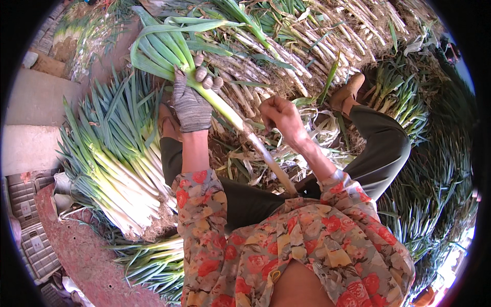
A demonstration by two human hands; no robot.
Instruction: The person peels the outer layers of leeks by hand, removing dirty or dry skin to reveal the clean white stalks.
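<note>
My left hand [193, 96], in a grey knit glove, is closed around the upper stem of a long leek [226, 109]. Its flat green leaves fan out above the glove. The stalk slants down to the right, and its lower end reaches my lap. Loose brownish skin rings the stalk about midway. Just right of the stalk is my bare right hand [282, 119], its fingers curled inward; whether they pinch anything is hidden. Below that hand, pale stripped skins [318, 124] and leaf scraps cover the ground between my legs.
Cleaned leeks [126, 180] with white stalks lie heaped at my left. Unpeeled, soil-covered leeks [307, 46] spread across the ground ahead. More leafy bundles [425, 172] fill the right side. At far left are plastic crates [38, 245] beside a reddish slab [84, 257].
</note>
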